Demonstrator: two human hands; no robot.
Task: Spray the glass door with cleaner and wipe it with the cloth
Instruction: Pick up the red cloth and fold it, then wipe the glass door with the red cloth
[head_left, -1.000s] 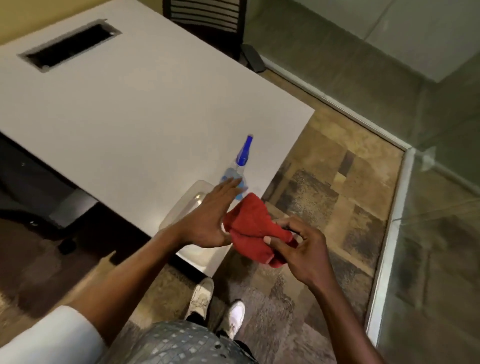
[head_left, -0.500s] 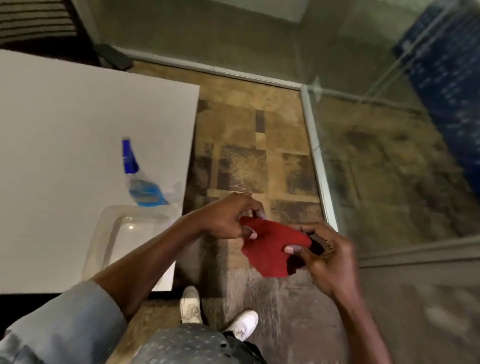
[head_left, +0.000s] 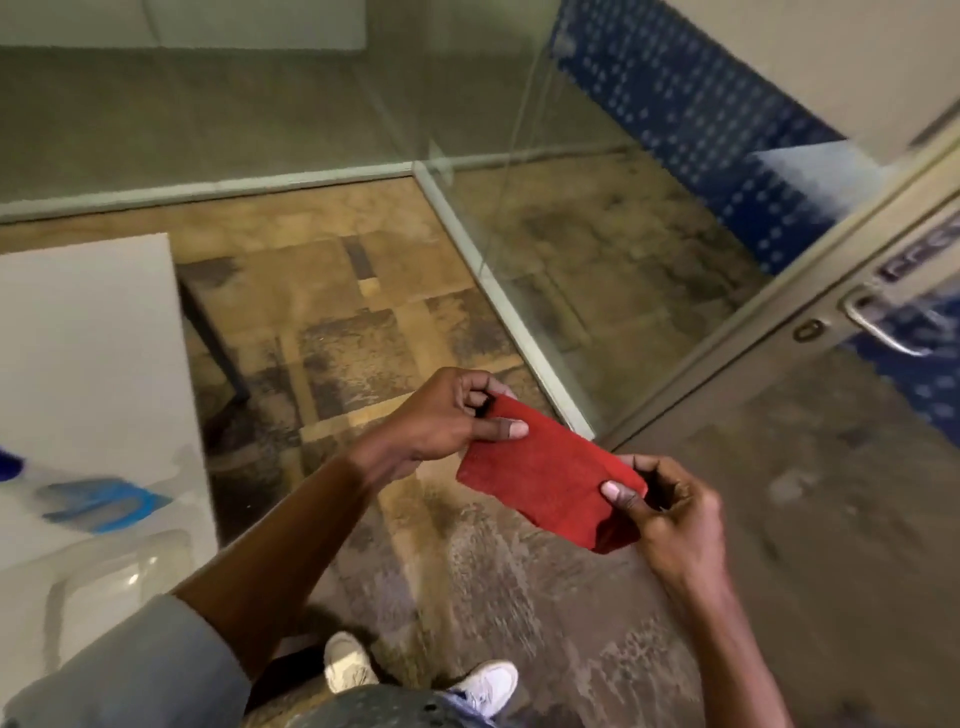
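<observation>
The person wears a grey sleeve (head_left: 140, 670) pushed up on the left arm, while the right forearm (head_left: 727, 639) is bare. Near the lower edge show dotted grey trousers (head_left: 384, 709) and white shoes (head_left: 488, 683).

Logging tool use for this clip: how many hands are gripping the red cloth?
2. The left hand pinches the red cloth's upper-left end; the right hand pinches its lower-right end, stretching it above the carpet, near the glass door.

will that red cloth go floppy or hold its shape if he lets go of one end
Likely floppy: the red cloth looks flat only where the left hand and right hand pinch it. Its lower corner already droops. Probably light, since fingertips alone carry it.
</observation>
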